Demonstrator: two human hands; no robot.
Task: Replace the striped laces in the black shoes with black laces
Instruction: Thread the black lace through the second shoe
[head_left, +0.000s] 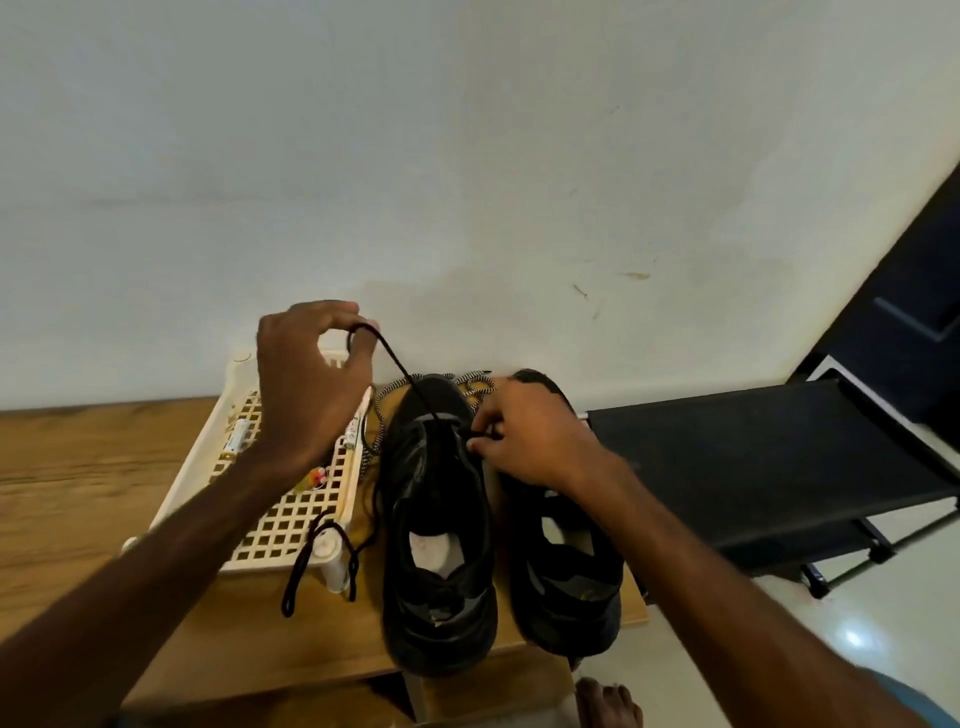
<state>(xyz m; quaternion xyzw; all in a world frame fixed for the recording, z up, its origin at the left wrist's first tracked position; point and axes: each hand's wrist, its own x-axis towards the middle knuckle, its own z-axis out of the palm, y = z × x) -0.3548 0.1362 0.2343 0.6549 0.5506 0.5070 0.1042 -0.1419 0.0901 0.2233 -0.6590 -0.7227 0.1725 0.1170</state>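
Note:
Two black shoes stand side by side on a wooden table, the left shoe (439, 525) and the right shoe (566, 566), heels toward me. My left hand (306, 384) is raised above the tray and pinches a black lace (397, 366) that runs taut down to the left shoe's eyelets. My right hand (530, 434) rests over the shoes' front and pinches the other part of the black lace at the left shoe's eyelets. A striped lace (467, 382) lies loose behind the shoe toes. Another black lace (311, 551) hangs over the tray's near corner.
A white lattice tray (280, 525) with small items sits on the wooden table (78, 493), left of the shoes. A black rack (769, 457) stands to the right by the white wall. My bare foot (608, 701) shows below on the pale floor.

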